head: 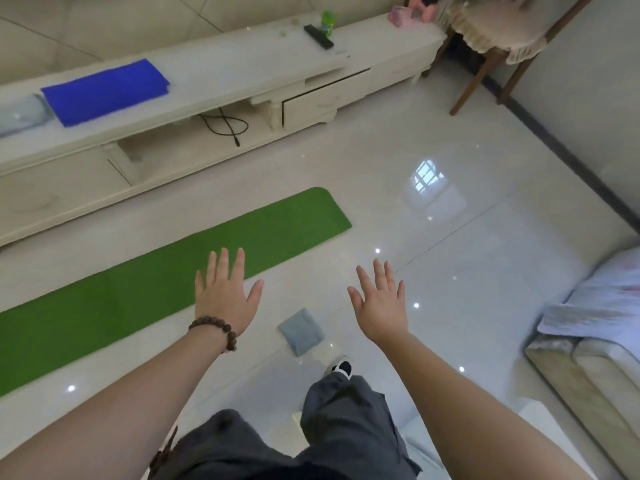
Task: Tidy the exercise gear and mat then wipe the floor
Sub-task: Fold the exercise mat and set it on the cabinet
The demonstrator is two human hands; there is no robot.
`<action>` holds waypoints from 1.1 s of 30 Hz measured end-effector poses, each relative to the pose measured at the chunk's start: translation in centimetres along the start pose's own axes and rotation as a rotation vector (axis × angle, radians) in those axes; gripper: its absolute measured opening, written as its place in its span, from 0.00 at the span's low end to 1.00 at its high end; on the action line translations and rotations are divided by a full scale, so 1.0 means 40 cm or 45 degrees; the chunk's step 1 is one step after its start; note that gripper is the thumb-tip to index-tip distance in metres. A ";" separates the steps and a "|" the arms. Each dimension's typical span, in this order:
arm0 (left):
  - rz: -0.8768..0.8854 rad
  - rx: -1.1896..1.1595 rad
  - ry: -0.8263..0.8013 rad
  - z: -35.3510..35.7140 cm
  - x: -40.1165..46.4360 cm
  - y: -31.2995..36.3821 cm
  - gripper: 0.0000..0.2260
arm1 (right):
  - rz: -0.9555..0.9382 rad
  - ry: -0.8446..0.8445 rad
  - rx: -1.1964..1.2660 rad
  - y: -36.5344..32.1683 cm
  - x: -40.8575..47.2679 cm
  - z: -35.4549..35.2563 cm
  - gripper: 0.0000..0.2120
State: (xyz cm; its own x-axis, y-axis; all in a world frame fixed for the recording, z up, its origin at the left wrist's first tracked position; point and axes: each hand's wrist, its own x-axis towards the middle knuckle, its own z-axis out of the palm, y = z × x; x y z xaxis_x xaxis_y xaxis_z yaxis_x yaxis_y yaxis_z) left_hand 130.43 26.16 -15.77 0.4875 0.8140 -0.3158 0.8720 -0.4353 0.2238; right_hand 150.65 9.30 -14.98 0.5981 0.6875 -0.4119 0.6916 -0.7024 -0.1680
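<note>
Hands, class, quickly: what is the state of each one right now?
Left hand: open, fingers spread, holding nothing.
Right hand: open, fingers spread, holding nothing.

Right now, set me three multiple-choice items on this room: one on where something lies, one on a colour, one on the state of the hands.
1. Where does the folded grey cloth lie?
A. On the floor beside the mat
B. On the white cabinet
C. On the chair

2. What colour is the exercise mat?
A. Blue
B. Green
C. Pink

3. How are the left hand and right hand held?
A. Both grip the mat
B. One holds the cloth
C. Both spread open, holding nothing

Answers:
1 A, the cloth rests on the tiled floor between the mat and the person's foot.
2 B, the long flat mat is green; the blue item is a folded sheet on the white cabinet.
3 C, the fingers of both hands are straight and apart, and nothing is in them.
</note>
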 end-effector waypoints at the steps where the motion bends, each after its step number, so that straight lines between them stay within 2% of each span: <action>1: -0.028 -0.003 0.001 0.005 0.010 0.051 0.31 | -0.022 -0.024 -0.001 0.042 0.017 -0.020 0.27; 8: -0.079 -0.016 0.019 0.003 0.059 0.344 0.30 | -0.125 -0.041 0.026 0.241 0.139 -0.154 0.26; 12: -0.102 -0.023 0.046 -0.009 0.144 0.444 0.31 | -0.189 -0.001 0.017 0.306 0.238 -0.232 0.29; 16: -0.163 -0.025 0.066 -0.013 0.235 0.527 0.31 | -0.239 0.012 -0.019 0.358 0.367 -0.303 0.26; 22: -0.261 -0.031 0.069 0.017 0.447 0.629 0.31 | -0.366 0.038 -0.099 0.412 0.650 -0.415 0.26; 27: -0.426 -0.108 0.083 -0.003 0.670 0.723 0.31 | -0.451 -0.044 -0.247 0.446 0.917 -0.556 0.26; 33: -0.571 -0.218 0.110 -0.082 0.819 0.832 0.32 | -0.642 -0.106 -0.407 0.398 1.141 -0.707 0.26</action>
State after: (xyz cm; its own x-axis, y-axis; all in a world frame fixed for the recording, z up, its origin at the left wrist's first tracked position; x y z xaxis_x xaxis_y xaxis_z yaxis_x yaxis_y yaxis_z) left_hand 175.29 39.59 -15.64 0.0536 0.9391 -0.3393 0.9718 0.0290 0.2339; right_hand 200.40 34.70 -11.12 0.1403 0.8955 -0.4224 0.9768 -0.1948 -0.0888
